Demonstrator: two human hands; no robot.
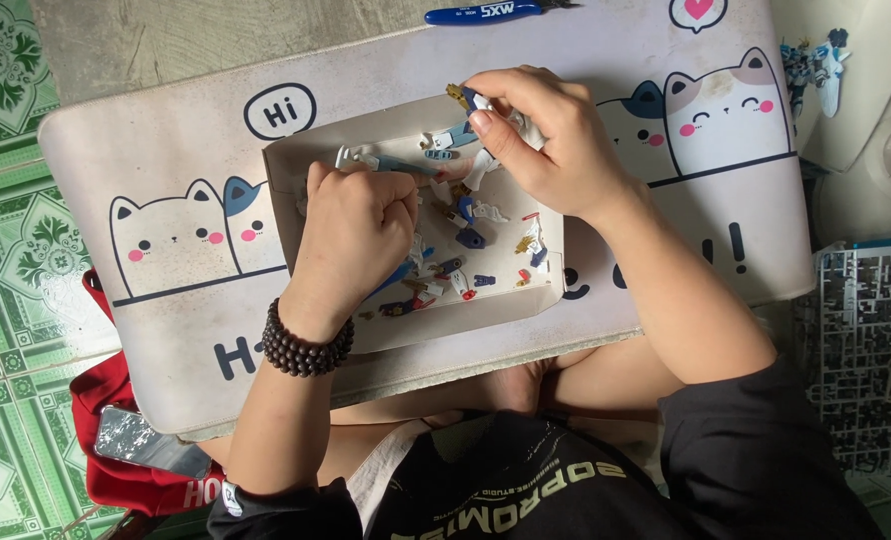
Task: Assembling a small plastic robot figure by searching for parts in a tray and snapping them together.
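Now both hands work over the shallow tray (pixel 295 170): the right hand (pixel 540 135), at its one o'clock corner, pinches a small model part (pixel 472 100) between thumb and fingertips. The left hand (pixel 355 225), at nine o'clock, is curled tight on a thin grey piece (pixel 370 158). Light, stiff, likely brittle plastic, I'd say; hold it by the thicker body, not the thin tips.
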